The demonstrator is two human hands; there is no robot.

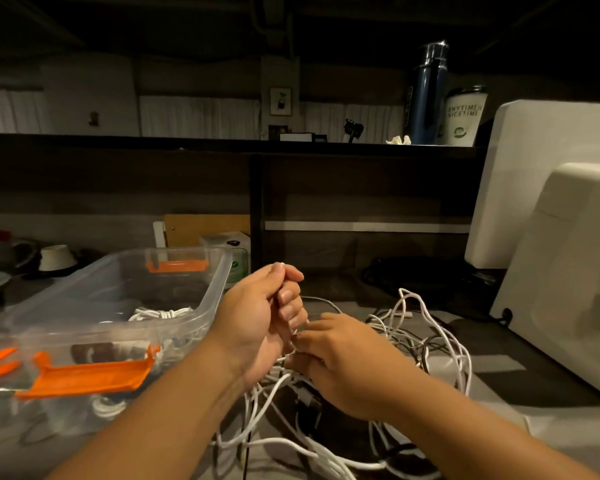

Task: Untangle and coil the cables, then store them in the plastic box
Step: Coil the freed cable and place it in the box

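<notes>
Tangled thin white cables (392, 318) are gripped by the curled left hand (257, 317) and pinched by the right hand (340, 355), beside the clear plastic box (217, 296).

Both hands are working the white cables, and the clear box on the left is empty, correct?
Not quite. The head view shows the plastic box already holds a coiled white cable. The rest stands: the left hand and right hand both grip the white cables, with the box on the left.

Clear glossy plastic box (219, 289), smooth white cables (430, 327)
</notes>
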